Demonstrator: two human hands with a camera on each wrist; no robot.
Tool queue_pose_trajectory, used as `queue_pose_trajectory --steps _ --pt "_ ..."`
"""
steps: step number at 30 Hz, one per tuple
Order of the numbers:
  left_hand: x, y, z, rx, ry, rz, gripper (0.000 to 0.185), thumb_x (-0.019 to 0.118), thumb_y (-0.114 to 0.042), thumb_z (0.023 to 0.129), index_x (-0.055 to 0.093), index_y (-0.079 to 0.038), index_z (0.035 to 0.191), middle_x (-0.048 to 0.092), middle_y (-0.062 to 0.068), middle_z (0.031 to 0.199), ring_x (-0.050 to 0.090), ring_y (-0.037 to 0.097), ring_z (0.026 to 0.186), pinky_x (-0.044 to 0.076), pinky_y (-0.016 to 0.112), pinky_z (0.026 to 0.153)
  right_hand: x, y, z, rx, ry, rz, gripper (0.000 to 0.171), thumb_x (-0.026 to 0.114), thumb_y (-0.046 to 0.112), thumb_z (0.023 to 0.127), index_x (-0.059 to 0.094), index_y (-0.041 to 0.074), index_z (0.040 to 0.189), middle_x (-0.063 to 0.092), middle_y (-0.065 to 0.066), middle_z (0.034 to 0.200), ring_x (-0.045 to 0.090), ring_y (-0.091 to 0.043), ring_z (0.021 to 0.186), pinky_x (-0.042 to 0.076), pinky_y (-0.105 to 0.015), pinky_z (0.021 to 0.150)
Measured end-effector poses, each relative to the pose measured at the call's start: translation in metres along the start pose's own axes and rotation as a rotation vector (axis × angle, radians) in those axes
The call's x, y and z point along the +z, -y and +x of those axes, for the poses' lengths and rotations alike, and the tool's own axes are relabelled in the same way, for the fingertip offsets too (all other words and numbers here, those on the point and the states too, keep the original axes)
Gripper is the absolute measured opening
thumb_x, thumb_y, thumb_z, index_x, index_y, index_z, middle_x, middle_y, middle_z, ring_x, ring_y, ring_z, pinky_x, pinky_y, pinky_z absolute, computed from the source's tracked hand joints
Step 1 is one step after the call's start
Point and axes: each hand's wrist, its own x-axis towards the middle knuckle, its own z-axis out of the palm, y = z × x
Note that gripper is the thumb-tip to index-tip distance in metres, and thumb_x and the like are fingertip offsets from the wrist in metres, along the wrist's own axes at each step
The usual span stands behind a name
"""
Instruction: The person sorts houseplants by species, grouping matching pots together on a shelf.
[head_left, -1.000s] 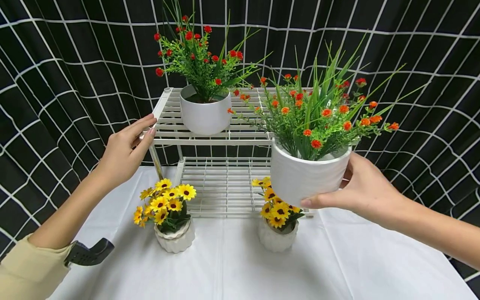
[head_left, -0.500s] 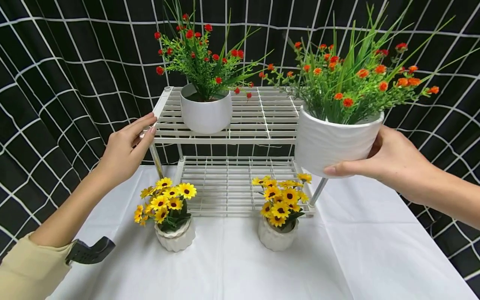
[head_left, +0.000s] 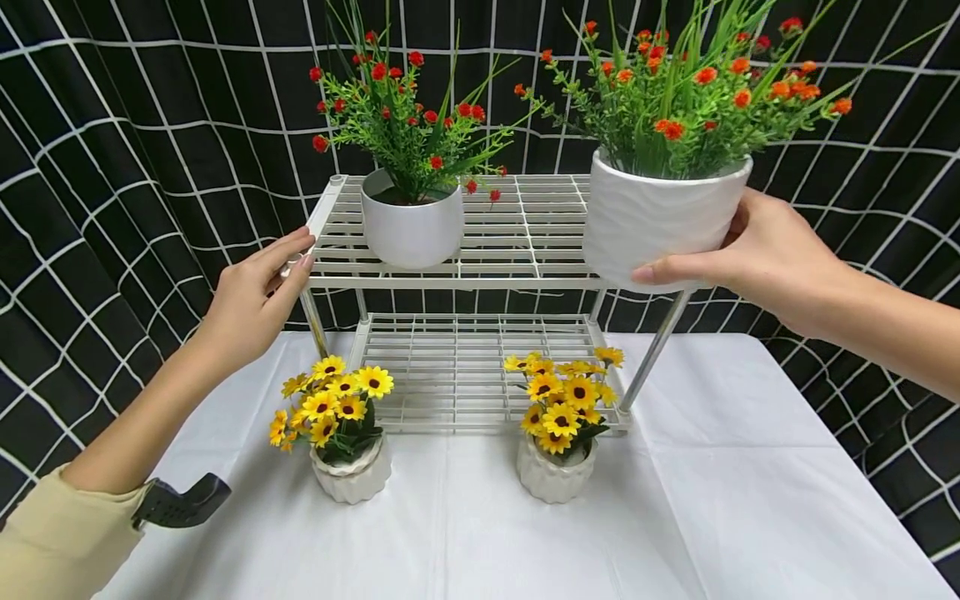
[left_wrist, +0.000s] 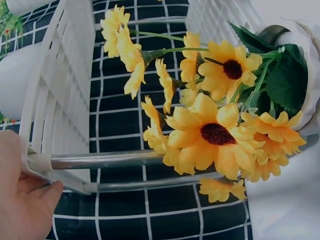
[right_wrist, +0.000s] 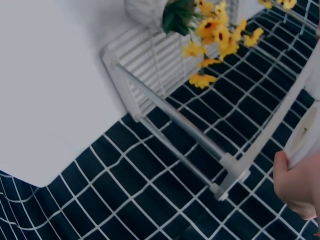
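While the right hand (head_left: 757,254) is curling its fingers and thumb round the white ribbed pot (head_left: 660,218) of orange flowers, that pot is hanging at the upper right of the frame, over the right end of the wire rack's (head_left: 525,229) top shelf; it is probably ceramic, so rigid, breakable and smooth, and best gripped low on its wall; green sprays are fanning above it; the left hand (head_left: 251,300) is resting straight fingers on the rack's left corner.

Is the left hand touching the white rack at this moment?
Touching. The head view shows the left hand with fingertips on the front left corner of the white rack.
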Motion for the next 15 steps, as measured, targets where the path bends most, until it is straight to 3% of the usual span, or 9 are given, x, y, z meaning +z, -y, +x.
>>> queue_pose_trajectory --steps 4,10,15 --pt "0.000 0.000 0.000 0.005 -0.002 0.009 0.048 0.046 -0.025 0.114 0.053 0.002 0.152 0.046 0.021 0.162 0.049 0.027 0.076 0.036 0.018 0.064 0.000 0.005 0.012 0.005 -0.004 -0.030 0.080 0.092 0.041 0.082 0.052 0.010 0.144 0.065 -0.017 0.135 0.061 -0.009 0.100 0.048 -0.022 0.079" --pt "0.001 0.000 0.001 0.009 -0.007 0.026 0.048 0.046 -0.025 0.113 0.054 0.001 0.152 0.048 0.021 0.161 0.039 0.022 0.067 0.033 0.023 0.059 0.006 0.010 0.029 0.015 -0.027 -0.039 0.084 0.092 0.045 0.080 0.052 0.008 0.144 0.064 -0.020 0.137 0.058 -0.021 0.110 0.045 -0.034 0.085" --pt "0.001 0.001 0.001 0.016 -0.010 0.025 0.047 0.046 -0.025 0.113 0.054 0.002 0.151 0.048 0.021 0.161 0.038 0.022 0.065 0.033 0.023 0.058 0.015 0.012 0.040 0.026 -0.036 -0.024 0.088 0.091 0.049 0.080 0.051 0.006 0.145 0.063 -0.019 0.137 0.056 -0.025 0.107 0.048 -0.035 0.078"
